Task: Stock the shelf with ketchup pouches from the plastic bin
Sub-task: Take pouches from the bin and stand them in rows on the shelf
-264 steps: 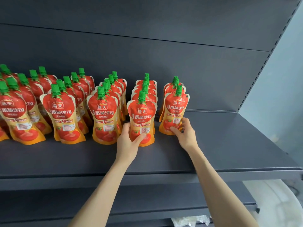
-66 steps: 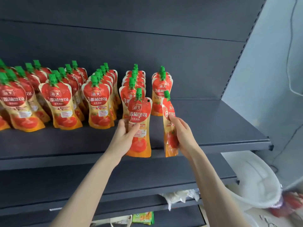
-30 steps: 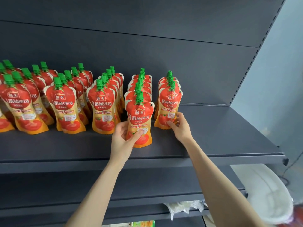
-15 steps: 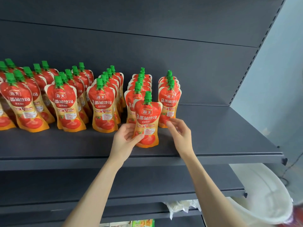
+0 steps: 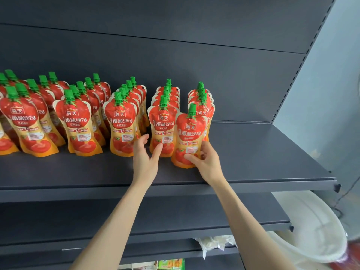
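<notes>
Several rows of red and orange ketchup pouches with green caps stand on the dark grey shelf [image 5: 263,152]. My right hand [image 5: 206,160] grips the base of the front pouch [image 5: 190,133] of the rightmost row, which stands upright on the shelf. My left hand [image 5: 145,152] is open, fingers spread, its fingertips touching the bottom of the front pouch [image 5: 162,123] in the neighbouring row. The white plastic bin [image 5: 311,227] sits low at the right, with a bit of red pouch showing at its edge.
The shelf's right part beyond the last row is bare up to its edge. A lower grey shelf [image 5: 194,215] runs beneath, with a crumpled plastic bag [image 5: 214,244] and a green packet [image 5: 171,265] under it. A pale blue wall stands at the right.
The pouch passed from my left hand to my right and moved right, to the front of the rightmost row. My left hand opened and now touches the neighbouring row's front pouch.
</notes>
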Motion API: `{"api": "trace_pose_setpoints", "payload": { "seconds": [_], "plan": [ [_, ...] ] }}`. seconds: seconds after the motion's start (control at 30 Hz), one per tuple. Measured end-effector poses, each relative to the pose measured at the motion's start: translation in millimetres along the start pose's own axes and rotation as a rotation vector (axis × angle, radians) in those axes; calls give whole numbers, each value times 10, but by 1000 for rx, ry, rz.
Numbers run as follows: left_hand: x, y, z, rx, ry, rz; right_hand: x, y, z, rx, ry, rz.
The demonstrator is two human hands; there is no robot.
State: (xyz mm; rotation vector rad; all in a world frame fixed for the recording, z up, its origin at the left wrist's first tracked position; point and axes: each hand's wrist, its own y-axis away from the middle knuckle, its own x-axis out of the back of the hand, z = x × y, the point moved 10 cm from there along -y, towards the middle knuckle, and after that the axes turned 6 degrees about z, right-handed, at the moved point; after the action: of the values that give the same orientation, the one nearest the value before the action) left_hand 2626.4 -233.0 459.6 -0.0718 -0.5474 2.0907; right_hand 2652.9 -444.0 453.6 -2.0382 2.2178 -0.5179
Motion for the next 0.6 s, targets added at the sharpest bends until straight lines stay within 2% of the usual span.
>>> {"api": "trace_pose_setpoints", "payload": {
  "seconds": [0.17, 0.43, 0.6],
  "plan": [
    [-159, -137, 63, -51, -1, -54, 249, -185, 69, -14, 111, 34],
    [-224, -217, -82, 48, -5, -95, 215, -331, 163, -63, 181, 6],
    [-218, -227, -109, 51, -9, -96, 301, -324, 169, -47, 222, 103]
  ]
}}
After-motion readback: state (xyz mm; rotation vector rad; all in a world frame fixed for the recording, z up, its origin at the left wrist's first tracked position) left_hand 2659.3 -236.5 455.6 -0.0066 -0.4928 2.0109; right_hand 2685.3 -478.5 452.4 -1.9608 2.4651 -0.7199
